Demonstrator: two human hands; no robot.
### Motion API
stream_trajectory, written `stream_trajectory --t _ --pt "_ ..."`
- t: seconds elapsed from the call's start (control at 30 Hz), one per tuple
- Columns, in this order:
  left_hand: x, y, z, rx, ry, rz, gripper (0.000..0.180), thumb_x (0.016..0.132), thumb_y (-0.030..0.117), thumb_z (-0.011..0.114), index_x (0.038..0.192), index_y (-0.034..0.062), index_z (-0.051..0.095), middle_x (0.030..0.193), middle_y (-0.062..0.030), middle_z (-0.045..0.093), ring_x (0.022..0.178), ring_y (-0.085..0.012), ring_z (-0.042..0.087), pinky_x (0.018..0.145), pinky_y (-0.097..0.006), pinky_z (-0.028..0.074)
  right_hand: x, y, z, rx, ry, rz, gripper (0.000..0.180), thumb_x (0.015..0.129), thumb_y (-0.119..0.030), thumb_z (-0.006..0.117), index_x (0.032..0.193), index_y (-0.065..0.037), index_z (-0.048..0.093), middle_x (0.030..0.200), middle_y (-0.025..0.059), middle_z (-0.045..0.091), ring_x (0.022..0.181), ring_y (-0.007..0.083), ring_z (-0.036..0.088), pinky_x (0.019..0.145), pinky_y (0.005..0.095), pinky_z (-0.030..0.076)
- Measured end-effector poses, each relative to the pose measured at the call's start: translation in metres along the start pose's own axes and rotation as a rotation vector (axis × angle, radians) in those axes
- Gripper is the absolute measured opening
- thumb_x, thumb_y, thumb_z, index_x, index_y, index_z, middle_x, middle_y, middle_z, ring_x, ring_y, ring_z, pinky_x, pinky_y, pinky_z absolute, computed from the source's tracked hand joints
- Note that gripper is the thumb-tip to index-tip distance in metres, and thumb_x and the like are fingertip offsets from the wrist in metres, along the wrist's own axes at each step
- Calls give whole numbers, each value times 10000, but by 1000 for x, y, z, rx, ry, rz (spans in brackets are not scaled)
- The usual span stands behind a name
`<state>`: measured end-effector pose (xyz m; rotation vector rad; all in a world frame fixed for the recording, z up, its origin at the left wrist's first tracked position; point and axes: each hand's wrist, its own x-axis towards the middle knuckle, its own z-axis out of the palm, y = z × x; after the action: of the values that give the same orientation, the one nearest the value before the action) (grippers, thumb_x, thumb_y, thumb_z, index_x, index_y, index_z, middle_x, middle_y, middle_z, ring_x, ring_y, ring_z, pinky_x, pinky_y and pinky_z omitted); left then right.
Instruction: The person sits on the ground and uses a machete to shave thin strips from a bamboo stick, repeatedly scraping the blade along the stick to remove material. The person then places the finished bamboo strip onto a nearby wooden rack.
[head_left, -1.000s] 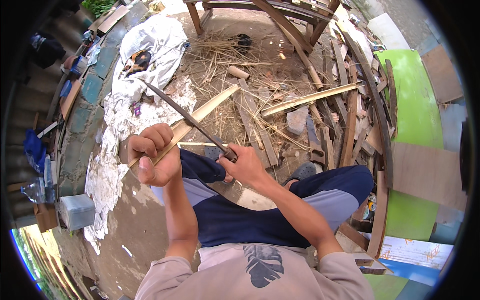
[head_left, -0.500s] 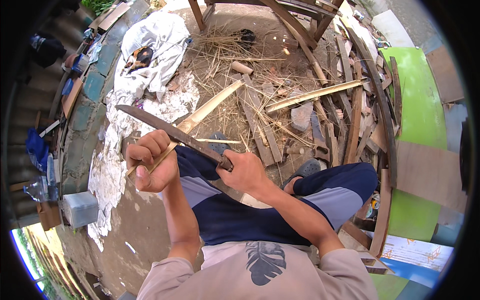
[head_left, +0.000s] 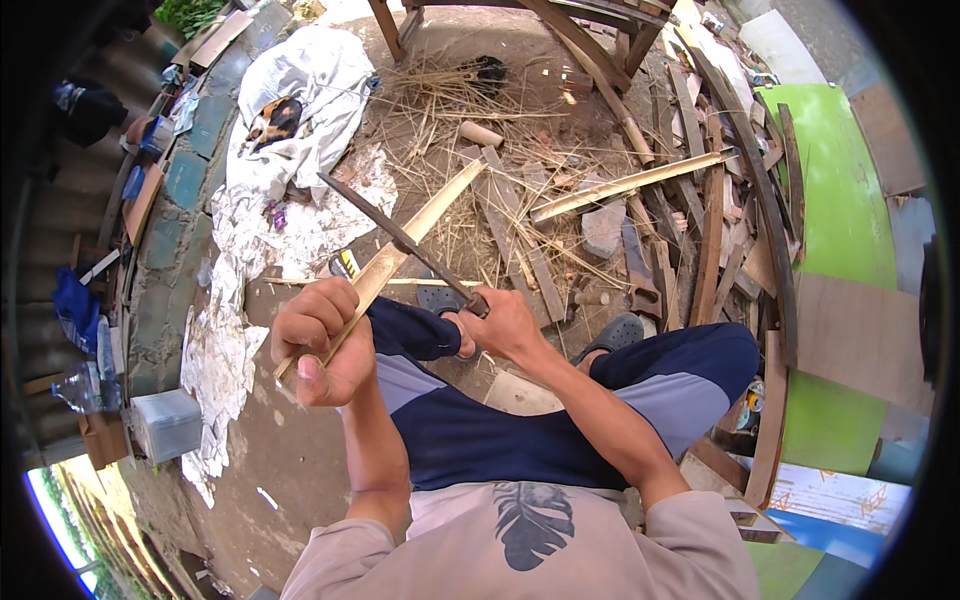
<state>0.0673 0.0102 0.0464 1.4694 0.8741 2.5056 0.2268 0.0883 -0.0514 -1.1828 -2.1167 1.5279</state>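
Strip [head_left: 380, 270] clasped at near end by left hand [head_left: 325, 340], knife [head_left: 402, 241] by right hand [head_left: 507, 322]; strip judged light, stiff, best held there.

Left hand [head_left: 325, 342] grips a bamboo strip [head_left: 440, 207], right hand [head_left: 503, 322] a knife [head_left: 405, 243] across it; white cloth [head_left: 325, 75] lies left of the strip

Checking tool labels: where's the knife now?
Head view, left of centre: the knife is in the right hand, across the pale strip in the left hand.
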Motion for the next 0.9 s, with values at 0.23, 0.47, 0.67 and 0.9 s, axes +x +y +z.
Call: stream_trajectory --t 0.23,0.47,0.67,0.9 --pt "-5 4 1 1 -12 -13 330 782 316 551 656 92 343 531 -7 280 468 -121 243 465 -314 181 -2 11 11 -46 25 -198 221 775 -252 682 768 -36 634 551 183 606 579 360 649 591 443 527" --pt "-7 4 -15 -1 -33 -28 289 795 313 499 686 104 333 559 -10 273 494 -128 220 501 -329 190 -13 -3 12 -174 -18 -212 283 768 -299 675 795 -20 640 603 194 635 628 365 667 628 437 539" --pt "-7 2 -23 -25 -3 -27 299 806 316 511 685 101 341 558 -12 275 496 -128 225 501 -328 190 -4 6 7 -118 -34 -74 273 764 -294 685 802 -27 647 644 208 640 664 403 652 649 465 529" --pt "-18 2 -10 8 -2 -35 345 787 310 567 645 81 351 523 -12 291 450 -125 246 462 -317 176 -4 25 1 -139 -46 -16 244 798 -285 664 782 -41 654 649 201 642 651 404 646 645 469 522"
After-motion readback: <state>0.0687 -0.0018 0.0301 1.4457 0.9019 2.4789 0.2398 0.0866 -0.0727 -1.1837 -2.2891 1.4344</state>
